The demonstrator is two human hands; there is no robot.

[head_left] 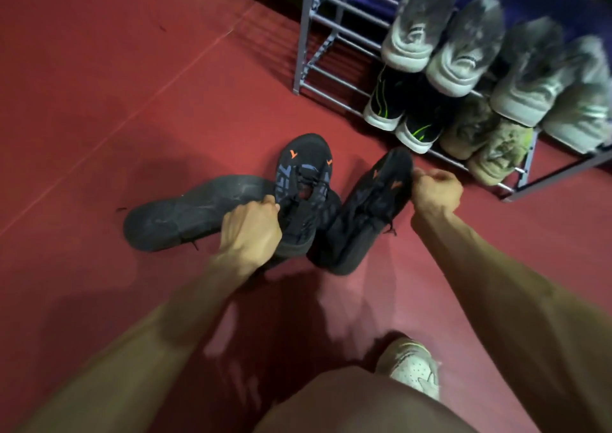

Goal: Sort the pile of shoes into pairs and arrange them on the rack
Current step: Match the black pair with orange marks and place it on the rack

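On the red floor: two black shoes with orange marks, just before the rack (306, 68).
Left hand (250, 230): fingers curled around the collar of the left black shoe (298, 174).
Right hand (435, 190): clenched on the side of the right black shoe (367, 210).
Third shoe: dark shoe (185, 214) on its side, sole showing, touching the left one.
Rack: grey, black-and-green and tan pairs.
Handling: probably light, soft uppers, stiff soles; collar or heel gives the surest hold.

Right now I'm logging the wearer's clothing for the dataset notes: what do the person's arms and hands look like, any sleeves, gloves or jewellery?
Both forearms are bare, with no sleeves in view. The left hand and right hand wear no gloves; no rings, watch or wristbands are visible, though the frame is slightly blurred.
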